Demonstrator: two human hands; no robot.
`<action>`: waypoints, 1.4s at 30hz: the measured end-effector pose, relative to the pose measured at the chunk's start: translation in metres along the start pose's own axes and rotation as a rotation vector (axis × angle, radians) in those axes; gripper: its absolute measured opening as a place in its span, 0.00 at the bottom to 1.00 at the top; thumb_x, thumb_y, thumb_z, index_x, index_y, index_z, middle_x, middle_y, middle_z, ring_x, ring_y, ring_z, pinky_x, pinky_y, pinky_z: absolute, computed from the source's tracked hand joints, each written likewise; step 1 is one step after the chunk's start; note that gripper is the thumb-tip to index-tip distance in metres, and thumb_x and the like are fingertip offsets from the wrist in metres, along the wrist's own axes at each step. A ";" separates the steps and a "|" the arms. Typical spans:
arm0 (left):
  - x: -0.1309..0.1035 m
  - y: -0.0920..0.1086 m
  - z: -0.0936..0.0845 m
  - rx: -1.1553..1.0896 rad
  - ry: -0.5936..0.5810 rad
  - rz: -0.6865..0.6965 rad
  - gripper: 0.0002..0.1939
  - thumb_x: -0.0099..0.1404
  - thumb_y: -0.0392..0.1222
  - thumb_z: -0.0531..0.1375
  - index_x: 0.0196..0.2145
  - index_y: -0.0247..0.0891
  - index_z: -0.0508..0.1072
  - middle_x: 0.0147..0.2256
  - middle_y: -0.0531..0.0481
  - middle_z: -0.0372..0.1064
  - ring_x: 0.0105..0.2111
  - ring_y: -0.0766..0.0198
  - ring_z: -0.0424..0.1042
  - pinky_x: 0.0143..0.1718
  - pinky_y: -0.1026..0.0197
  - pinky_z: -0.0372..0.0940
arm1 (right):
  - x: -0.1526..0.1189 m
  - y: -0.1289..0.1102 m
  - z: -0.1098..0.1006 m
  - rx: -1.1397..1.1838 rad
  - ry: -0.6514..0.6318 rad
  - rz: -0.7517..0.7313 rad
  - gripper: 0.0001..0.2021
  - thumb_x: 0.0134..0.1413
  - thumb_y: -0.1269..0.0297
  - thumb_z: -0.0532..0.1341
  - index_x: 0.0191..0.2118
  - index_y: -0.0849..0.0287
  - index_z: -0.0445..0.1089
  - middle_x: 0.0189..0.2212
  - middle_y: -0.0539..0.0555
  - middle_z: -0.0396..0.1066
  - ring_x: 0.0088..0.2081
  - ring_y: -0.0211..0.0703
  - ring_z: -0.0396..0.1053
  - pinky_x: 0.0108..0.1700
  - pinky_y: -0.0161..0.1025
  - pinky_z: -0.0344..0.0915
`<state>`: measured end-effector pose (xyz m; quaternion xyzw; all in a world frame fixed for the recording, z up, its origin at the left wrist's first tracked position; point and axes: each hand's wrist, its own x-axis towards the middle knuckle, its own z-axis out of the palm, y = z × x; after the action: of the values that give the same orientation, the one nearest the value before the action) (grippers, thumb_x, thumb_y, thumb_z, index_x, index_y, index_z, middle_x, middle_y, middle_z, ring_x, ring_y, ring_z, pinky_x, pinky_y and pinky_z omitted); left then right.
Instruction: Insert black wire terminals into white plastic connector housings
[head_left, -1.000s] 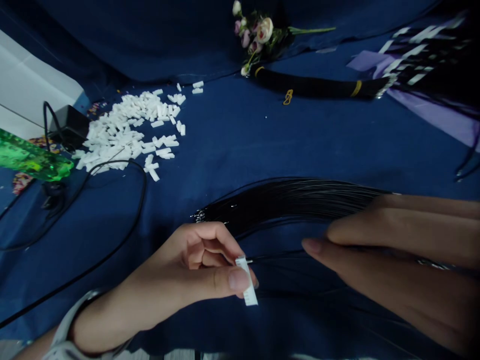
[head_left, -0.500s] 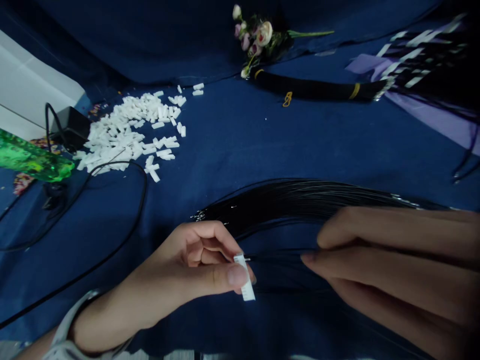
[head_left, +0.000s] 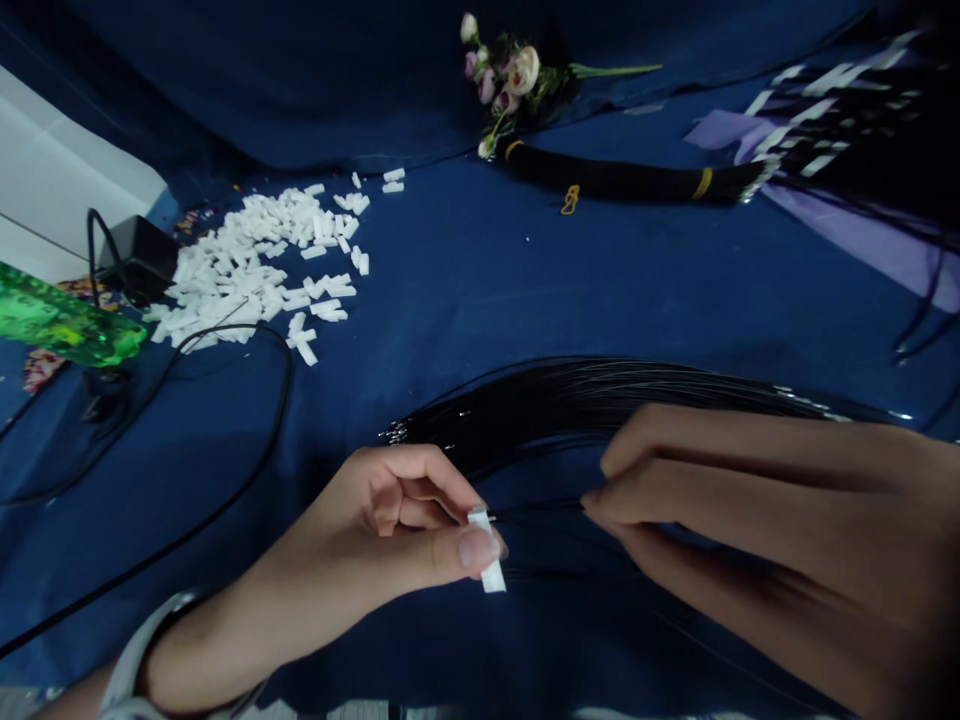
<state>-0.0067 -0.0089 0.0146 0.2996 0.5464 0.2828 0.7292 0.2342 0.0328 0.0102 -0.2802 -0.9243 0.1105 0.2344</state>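
Observation:
Between thumb and fingers, my left hand (head_left: 420, 530) pinches a small white plastic connector housing (head_left: 492, 574), held tilted near upright. Thin black wires (head_left: 536, 511) run from the housing's right side toward my right hand (head_left: 720, 510). The right fingertips are pinched together on one of these wires, close to the housing. Just behind both hands lies a loose bundle of black wires (head_left: 570, 400) with shiny metal terminals at its ends. How far the wire ends sit inside the housing is hidden by my left thumb and fingers.
A heap of white connector housings (head_left: 240, 260) lies at the left, beside a black cable (head_left: 281, 400), a green object (head_left: 67, 315) and a black box (head_left: 142, 258). Farther back are a banded wire bundle (head_left: 615, 180), a rubber band (head_left: 571, 200), artificial flowers (head_left: 517, 75) and wires with white connectors (head_left: 832, 110).
My right hand has moved left, nearer the housing. My left hand keeps its pinch on the housing almost in place. The whole view has shifted slightly.

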 end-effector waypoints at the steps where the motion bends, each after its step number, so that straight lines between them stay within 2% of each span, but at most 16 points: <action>1: 0.000 -0.001 -0.001 0.003 0.007 0.007 0.09 0.51 0.32 0.75 0.27 0.40 0.80 0.25 0.58 0.79 0.27 0.73 0.76 0.30 0.74 0.66 | 0.000 -0.001 0.000 0.012 -0.004 -0.005 0.11 0.67 0.71 0.54 0.34 0.56 0.69 0.31 0.49 0.70 0.27 0.30 0.68 0.24 0.28 0.65; 4: 0.000 -0.004 -0.002 0.018 0.007 0.035 0.08 0.53 0.32 0.74 0.28 0.41 0.81 0.26 0.58 0.80 0.28 0.73 0.77 0.31 0.75 0.67 | 0.002 -0.002 0.004 0.103 0.005 0.010 0.09 0.66 0.73 0.54 0.35 0.56 0.69 0.30 0.48 0.69 0.26 0.28 0.67 0.24 0.26 0.64; 7: 0.001 -0.007 -0.001 0.057 0.000 0.046 0.07 0.54 0.32 0.73 0.29 0.41 0.80 0.25 0.59 0.80 0.27 0.74 0.76 0.30 0.76 0.67 | 0.004 -0.003 0.010 0.283 -0.011 0.034 0.09 0.68 0.71 0.53 0.38 0.55 0.70 0.29 0.47 0.68 0.22 0.26 0.63 0.20 0.26 0.58; 10: 0.001 -0.007 0.002 0.077 0.009 0.028 0.09 0.52 0.29 0.73 0.28 0.41 0.80 0.23 0.60 0.79 0.26 0.74 0.76 0.29 0.77 0.66 | 0.007 -0.007 0.016 0.369 -0.013 0.029 0.11 0.69 0.70 0.52 0.37 0.57 0.70 0.29 0.48 0.67 0.22 0.26 0.61 0.21 0.27 0.58; 15: 0.002 -0.008 0.007 0.076 0.041 0.022 0.12 0.48 0.25 0.72 0.26 0.41 0.80 0.23 0.60 0.78 0.26 0.73 0.76 0.27 0.77 0.67 | 0.005 -0.019 0.022 0.349 -0.044 0.043 0.11 0.67 0.75 0.53 0.32 0.61 0.67 0.28 0.47 0.63 0.25 0.28 0.59 0.24 0.30 0.57; 19: 0.001 -0.012 0.011 0.100 0.089 0.046 0.13 0.47 0.24 0.72 0.26 0.42 0.81 0.23 0.60 0.79 0.26 0.71 0.77 0.27 0.75 0.68 | -0.001 -0.021 0.027 0.224 -0.049 -0.036 0.11 0.64 0.81 0.52 0.36 0.61 0.68 0.30 0.48 0.63 0.29 0.33 0.58 0.26 0.35 0.56; 22: 0.001 -0.015 0.016 0.147 0.135 0.083 0.11 0.48 0.26 0.71 0.24 0.42 0.81 0.21 0.59 0.79 0.25 0.69 0.77 0.26 0.74 0.68 | -0.004 -0.019 0.030 0.128 -0.052 -0.084 0.11 0.63 0.80 0.52 0.35 0.61 0.68 0.30 0.49 0.62 0.30 0.36 0.58 0.28 0.37 0.58; 25: 0.001 -0.016 0.020 0.207 0.165 0.072 0.10 0.48 0.26 0.71 0.24 0.41 0.82 0.21 0.57 0.79 0.25 0.67 0.78 0.28 0.72 0.69 | -0.004 -0.019 0.030 0.127 -0.121 -0.135 0.12 0.64 0.79 0.51 0.32 0.59 0.64 0.30 0.49 0.61 0.29 0.37 0.57 0.27 0.38 0.57; 31: 0.001 -0.017 0.018 0.238 0.108 0.044 0.08 0.50 0.27 0.70 0.26 0.40 0.81 0.25 0.55 0.82 0.29 0.65 0.80 0.31 0.69 0.71 | -0.003 -0.019 0.027 0.245 -0.162 -0.100 0.16 0.65 0.78 0.46 0.30 0.59 0.64 0.28 0.50 0.61 0.27 0.37 0.57 0.25 0.38 0.55; 36: 0.000 -0.023 0.015 0.292 0.027 0.034 0.06 0.54 0.31 0.70 0.28 0.40 0.80 0.26 0.56 0.80 0.29 0.66 0.79 0.31 0.69 0.72 | 0.009 -0.002 0.020 0.441 -0.227 -0.033 0.10 0.68 0.72 0.53 0.34 0.59 0.67 0.29 0.49 0.65 0.28 0.33 0.62 0.25 0.33 0.58; 38: -0.001 -0.027 0.014 0.369 -0.005 0.061 0.03 0.57 0.35 0.69 0.30 0.41 0.80 0.28 0.56 0.81 0.30 0.66 0.80 0.33 0.68 0.72 | 0.014 0.004 0.020 0.428 -0.190 -0.044 0.10 0.69 0.70 0.52 0.37 0.59 0.70 0.31 0.50 0.67 0.29 0.33 0.64 0.26 0.32 0.59; 42: -0.003 -0.031 0.015 0.524 -0.052 0.115 0.02 0.59 0.38 0.69 0.30 0.41 0.79 0.29 0.55 0.81 0.30 0.66 0.80 0.34 0.67 0.74 | 0.019 0.006 0.030 0.221 -0.152 -0.126 0.12 0.67 0.73 0.52 0.40 0.63 0.73 0.34 0.56 0.67 0.32 0.39 0.63 0.28 0.36 0.60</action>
<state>0.0100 -0.0332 -0.0034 0.5158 0.5641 0.1651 0.6233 0.2087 0.0463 -0.0110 -0.1851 -0.9373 0.2178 0.1995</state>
